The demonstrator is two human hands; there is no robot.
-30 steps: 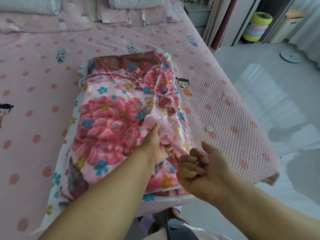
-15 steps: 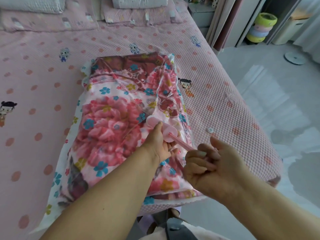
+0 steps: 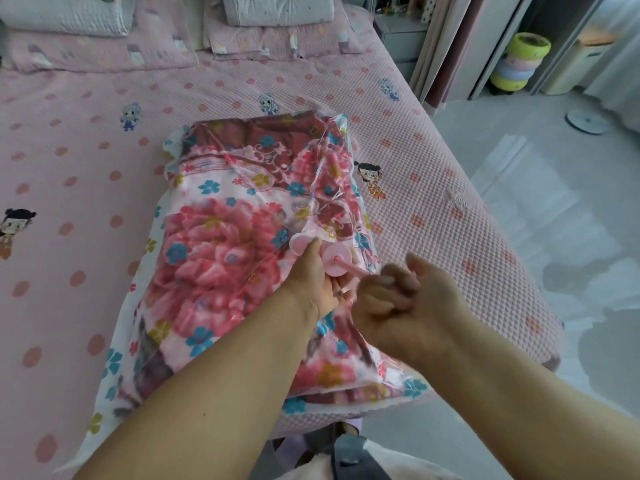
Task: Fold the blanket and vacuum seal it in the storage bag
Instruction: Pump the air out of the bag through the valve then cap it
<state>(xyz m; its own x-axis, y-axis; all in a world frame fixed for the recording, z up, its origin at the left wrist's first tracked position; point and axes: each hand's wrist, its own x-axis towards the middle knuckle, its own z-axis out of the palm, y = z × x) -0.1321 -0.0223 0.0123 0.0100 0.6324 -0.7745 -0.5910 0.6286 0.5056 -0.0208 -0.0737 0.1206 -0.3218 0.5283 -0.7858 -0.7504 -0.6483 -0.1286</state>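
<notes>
A folded floral blanket (image 3: 221,258), pink with blue flowers, lies inside a clear storage bag (image 3: 341,140) near the bed's right front corner. A small pink hand pump (image 3: 336,259) stands on the bag's top at its right side. My left hand (image 3: 313,275) grips the pump's body against the bag. My right hand (image 3: 403,306) is curled round the end of the pump's thin pink rod (image 3: 353,270), just right of the pump. The bag's valve is hidden under the pump and my left hand.
The pink dotted bedspread (image 3: 104,140) spreads left and behind the bag, with pillows (image 3: 277,8) at the headboard. Grey floor (image 3: 554,202) lies to the right, with stacked coloured tubs (image 3: 519,60) and a white disc (image 3: 587,121) beyond.
My right hand has moved in toward the pump, so less of the pink rod shows. My left hand still holds the pump body in place.
</notes>
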